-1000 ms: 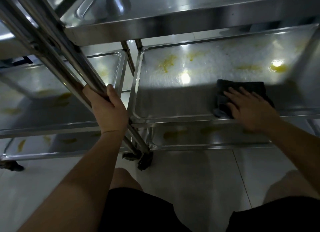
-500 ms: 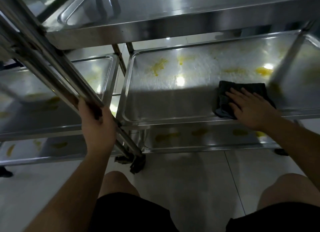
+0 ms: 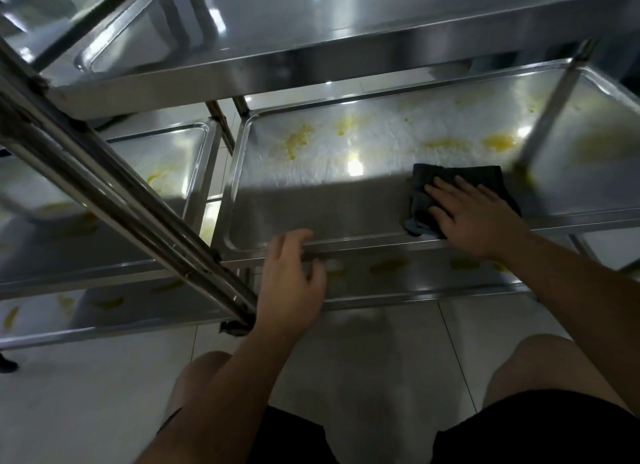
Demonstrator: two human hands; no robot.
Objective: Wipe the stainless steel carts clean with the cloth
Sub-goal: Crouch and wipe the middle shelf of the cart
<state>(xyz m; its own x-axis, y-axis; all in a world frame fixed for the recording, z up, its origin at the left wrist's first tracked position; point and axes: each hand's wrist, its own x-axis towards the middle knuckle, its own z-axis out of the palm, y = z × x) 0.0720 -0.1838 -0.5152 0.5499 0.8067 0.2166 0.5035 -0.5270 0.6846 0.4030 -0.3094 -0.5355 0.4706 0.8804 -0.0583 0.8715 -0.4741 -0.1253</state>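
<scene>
Two carts, one cloth, two hands.

Two stainless steel carts stand side by side: the right-hand cart (image 3: 346, 221) and the left-hand cart (image 3: 166, 141), each showing three tiered tray shelves. One dark folded cloth (image 3: 460, 183) lies on the right cart's middle shelf. Two bare hands are in view, the left hand (image 3: 291, 276) and the right hand (image 3: 474, 218). About five yellow smears (image 3: 498, 142) mark the far half of that middle shelf; those on the other shelves are too dim to count.
</scene>
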